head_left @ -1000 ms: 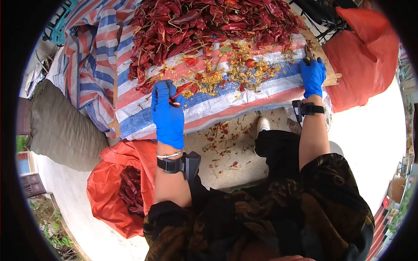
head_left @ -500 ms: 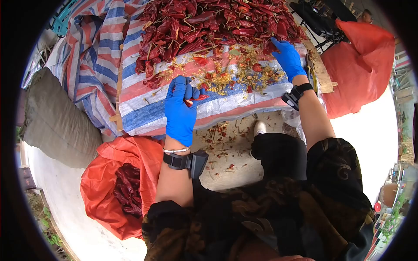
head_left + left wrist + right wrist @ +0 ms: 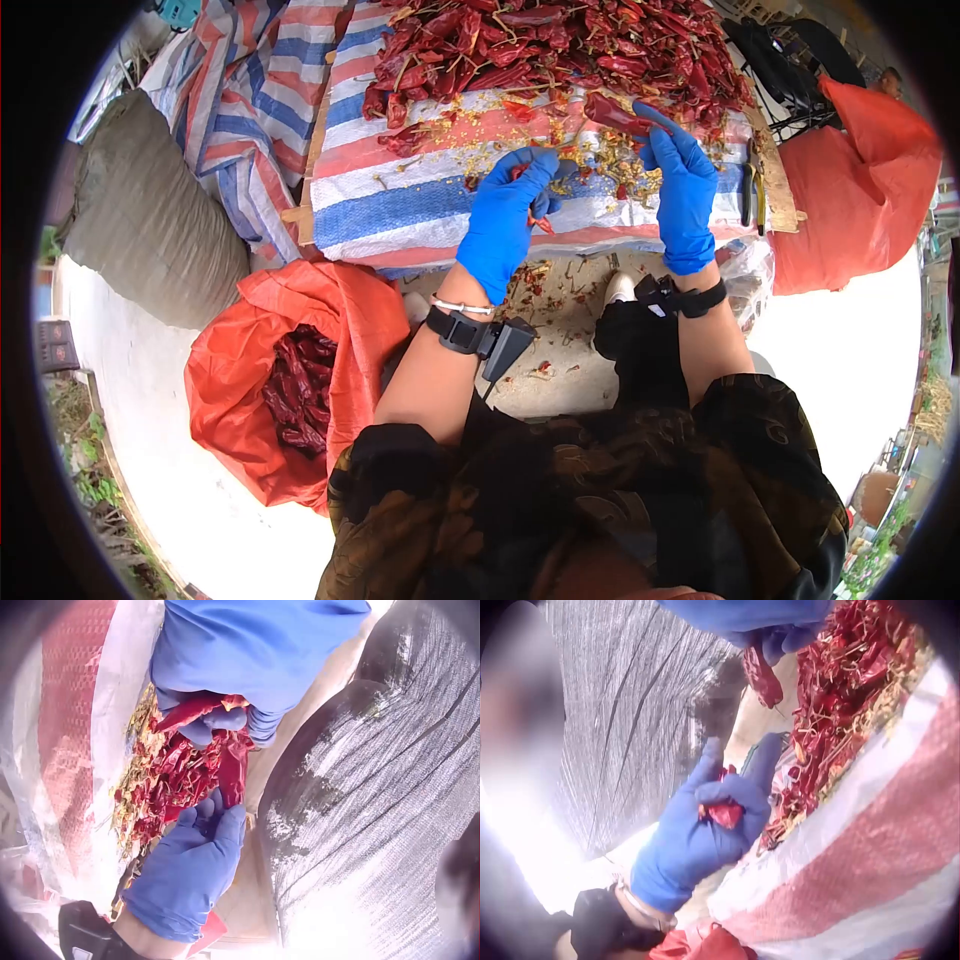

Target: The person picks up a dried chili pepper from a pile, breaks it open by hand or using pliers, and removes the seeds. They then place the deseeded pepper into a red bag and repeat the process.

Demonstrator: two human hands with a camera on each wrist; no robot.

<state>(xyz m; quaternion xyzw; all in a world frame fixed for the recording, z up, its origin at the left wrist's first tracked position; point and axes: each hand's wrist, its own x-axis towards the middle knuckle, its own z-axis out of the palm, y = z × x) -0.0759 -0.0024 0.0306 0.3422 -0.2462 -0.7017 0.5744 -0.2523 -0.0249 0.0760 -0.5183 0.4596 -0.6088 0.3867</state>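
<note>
Left hand (image 3: 505,215): fingers curled over a red pepper piece (image 3: 726,815), two digits reaching out; how many pieces it holds is hard to tell
Right hand (image 3: 685,195): pinches a dried pepper (image 3: 612,113) above the striped sheet (image 3: 385,215), stem (image 3: 780,710) end free
Handling: a light pinch seems wise, as brittle skin could split; better to nip close to the flesh

I see a bulging grey cloth sack (image 3: 155,215) well left of the left hand (image 3: 503,225), and black thin-legged furniture (image 3: 768,62) beyond the right hand (image 3: 687,195).
</note>
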